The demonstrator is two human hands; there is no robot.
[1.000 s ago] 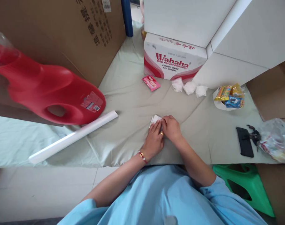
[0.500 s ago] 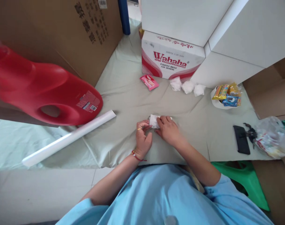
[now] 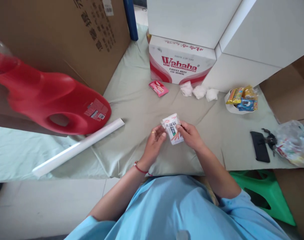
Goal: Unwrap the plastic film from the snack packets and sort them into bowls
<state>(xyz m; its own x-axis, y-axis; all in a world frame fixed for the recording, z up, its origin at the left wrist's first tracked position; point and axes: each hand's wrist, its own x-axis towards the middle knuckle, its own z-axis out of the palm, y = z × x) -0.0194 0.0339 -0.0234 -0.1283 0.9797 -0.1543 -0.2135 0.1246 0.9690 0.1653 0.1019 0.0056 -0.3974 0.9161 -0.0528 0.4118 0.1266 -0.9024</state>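
Both hands pinch a small white snack packet (image 3: 172, 129) above the grey-green cloth (image 3: 132, 100): left hand (image 3: 154, 140) on its left edge, right hand (image 3: 190, 135) on its right. Ahead: pink sachet (image 3: 158, 88), what look like three tissue wads (image 3: 199, 92), Wahaha box (image 3: 180, 60). Red jug (image 3: 54, 101) and white roll (image 3: 78, 147) lie to the left.

Open cloth (image 3: 142, 106) lies ahead; red jug (image 3: 57, 100) and white roll (image 3: 78, 146) block the left.
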